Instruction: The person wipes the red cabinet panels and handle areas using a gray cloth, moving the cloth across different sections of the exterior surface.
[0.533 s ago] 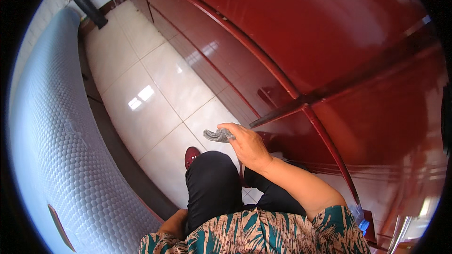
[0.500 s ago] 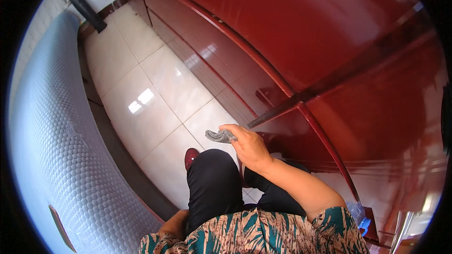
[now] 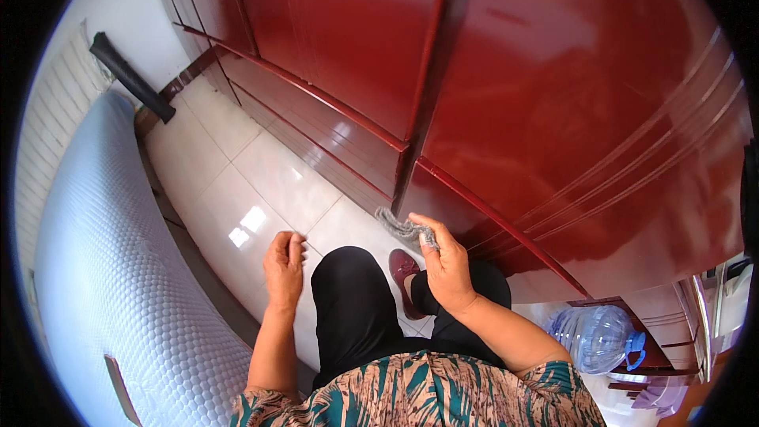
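A crumpled grey cloth (image 3: 405, 228) is pinched between the thumb and fingers of my right hand (image 3: 449, 269). Its loose end sticks out toward the red cabinet (image 3: 538, 119). Over the tiled floor, left of my knee, hovers my left hand (image 3: 283, 269). Its fingers are loosely curled in, and I see nothing in them. Below my right hand a dark red shoe (image 3: 404, 269) shows on my foot.
To my left lies a bed with a pale blue quilted mattress (image 3: 118, 253). A black rolled object (image 3: 133, 77) leans in the far left corner. A big clear blue water bottle (image 3: 597, 336) lies at the lower right. Glossy light tiles (image 3: 261, 166) run between bed and cabinet.
My left hand has come up from beside my lap to in front of my knee. My right hand has shifted slightly right with the cloth. The view has turned, bringing the bottle into fuller sight.
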Demonstrator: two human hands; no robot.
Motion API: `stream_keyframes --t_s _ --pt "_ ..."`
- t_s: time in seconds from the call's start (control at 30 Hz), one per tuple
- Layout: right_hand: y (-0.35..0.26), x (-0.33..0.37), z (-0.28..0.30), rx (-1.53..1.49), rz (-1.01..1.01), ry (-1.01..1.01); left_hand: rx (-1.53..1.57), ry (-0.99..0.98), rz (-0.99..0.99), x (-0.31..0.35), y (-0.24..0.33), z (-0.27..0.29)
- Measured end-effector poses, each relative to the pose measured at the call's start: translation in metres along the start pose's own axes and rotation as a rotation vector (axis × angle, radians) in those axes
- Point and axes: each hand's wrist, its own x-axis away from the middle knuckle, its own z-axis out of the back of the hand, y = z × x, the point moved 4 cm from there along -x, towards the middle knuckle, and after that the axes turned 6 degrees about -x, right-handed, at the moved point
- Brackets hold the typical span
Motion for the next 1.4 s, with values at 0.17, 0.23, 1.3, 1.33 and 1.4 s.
stream_keyframes --t_s 0.17,0.23,1.3,1.33,1.4 --pt "-0.045 0.009 -0.013 0.322 0.398 -0.157 1.078 -0.749 0.255 0.059 0.079 -0.067" --pt "-0.040 0.021 -0.016 0.493 0.478 -0.380 1.181 -0.706 0.635 0.069 0.070 -0.085" --pt "-0.146 0.062 0.242 1.504 0.754 0.931 0.285 0.291 -0.286 -0.023 0.099 -0.188" --pt "-0.146 0.064 0.245 1.495 0.743 0.944 0.284 0.302 -0.278 -0.021 0.102 -0.190" --pt "-0.146 0.065 0.250 1.492 0.726 0.965 0.286 0.328 -0.256 -0.019 0.109 -0.191"
